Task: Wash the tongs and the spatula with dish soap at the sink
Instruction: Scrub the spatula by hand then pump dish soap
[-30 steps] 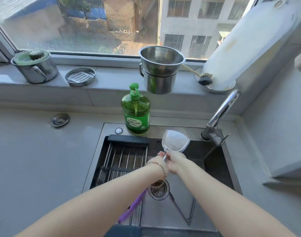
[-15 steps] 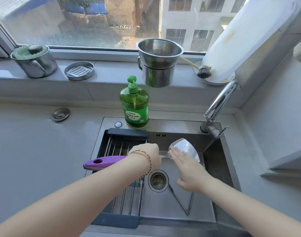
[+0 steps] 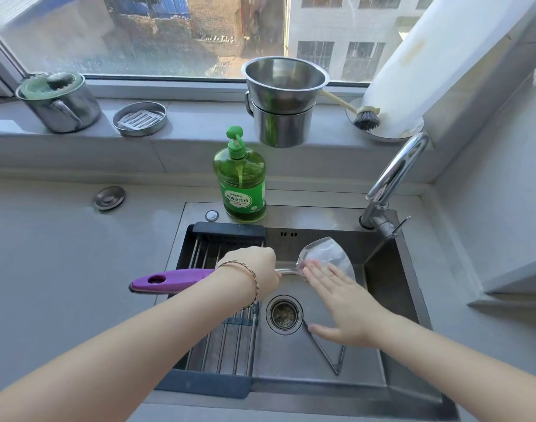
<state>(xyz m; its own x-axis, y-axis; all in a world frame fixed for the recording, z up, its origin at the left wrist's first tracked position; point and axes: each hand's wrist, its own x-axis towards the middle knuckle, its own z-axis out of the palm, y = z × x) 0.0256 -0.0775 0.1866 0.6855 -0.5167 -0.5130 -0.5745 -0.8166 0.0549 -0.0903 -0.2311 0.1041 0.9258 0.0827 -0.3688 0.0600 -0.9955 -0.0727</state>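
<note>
Fingers of my left hand [image 3: 254, 271] curl round the spatula [image 3: 181, 277] where its purple plastic handle meets the steel neck, holding it level over the sink [image 3: 391, 300]. My right hand [image 3: 346, 303] lies flat, fingers straight, on the glossy curved blade. Beneath it, thin metal tongs [image 3: 324, 348] lie in a V beside the round drain [image 3: 284, 313]. A barred rack [image 3: 224, 339] fills the sink's left side.

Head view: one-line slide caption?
Left hand grips a purple-handled steel spatula over the stainless sink; right hand, fingers flat, touches its blade; metal tongs lie beside the drain.
</note>
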